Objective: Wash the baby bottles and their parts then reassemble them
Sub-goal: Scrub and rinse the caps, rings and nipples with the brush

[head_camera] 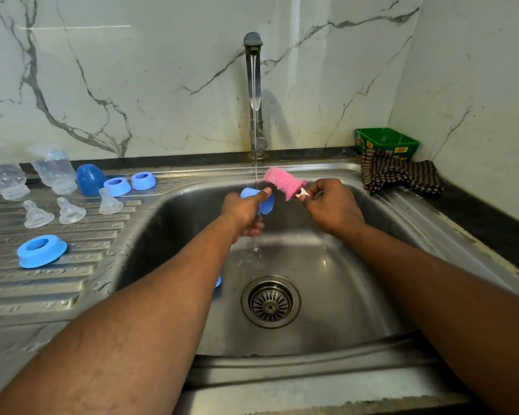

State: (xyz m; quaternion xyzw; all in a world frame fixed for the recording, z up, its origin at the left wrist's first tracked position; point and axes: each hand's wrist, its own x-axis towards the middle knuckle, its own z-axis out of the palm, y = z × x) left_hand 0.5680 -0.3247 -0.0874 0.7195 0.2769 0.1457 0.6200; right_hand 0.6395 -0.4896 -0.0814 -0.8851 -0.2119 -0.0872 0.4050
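The person stands at the steel sink [336,310] with a thin stream running from the tap [253,94]. The left hand [244,211] is curled round a blue bottle cap [265,202], thumb pressed over its top, holding it right under the water above the far side of the basin. The right hand [331,206] pinches the white handle end of a pink sponge brush [283,181], whose head points left toward the cap, just beside it but not inside it.

On the draining board to the left lie the rest of the parts: two clear bottles [54,169] at the far edge, a second blue cap [90,178], two blue rings [129,183] next to it, three clear teats [69,211] nearer, and one more blue ring [41,251] nearest. A sliver of something blue [218,282] shows in the basin behind the left forearm; what it is I cannot tell.

The cap looks wet and is held by only a few fingers, so a firm push of the brush could knock it loose into the basin, near the drain [270,301]. The teats sit on a ribbed, sloping board and a stray elbow could sweep them off
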